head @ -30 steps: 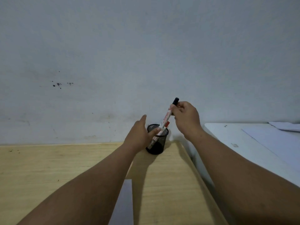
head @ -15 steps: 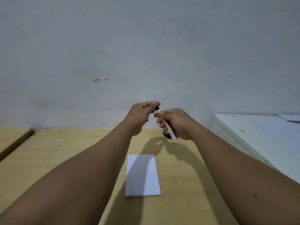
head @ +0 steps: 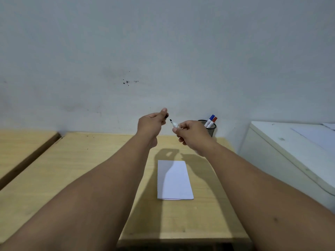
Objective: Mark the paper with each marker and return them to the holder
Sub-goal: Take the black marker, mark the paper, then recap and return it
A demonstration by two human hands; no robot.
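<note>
A white sheet of paper [head: 174, 180] lies on the wooden table [head: 87, 169], below both hands. My right hand [head: 192, 135] grips a black marker [head: 173, 123], uncapped, its dark tip pointing up and left. My left hand [head: 151, 125] pinches the marker's black cap [head: 166, 115] a short way left of the tip. Behind my right hand stands a black mesh holder [head: 210, 128] against the wall, with a blue-capped marker [head: 210, 120] and a red-capped marker [head: 214, 120] sticking out of it.
A white cabinet top [head: 297, 144] with papers on it stands to the right, separated from the table by a gap. A second wooden surface [head: 20, 147] lies at the far left. The grey wall [head: 163, 60] runs right behind the table.
The black marker came out of the holder and toward me. My left hand has pulled the cap off, and the hands have moved apart. The view has tilted down, showing the paper.
</note>
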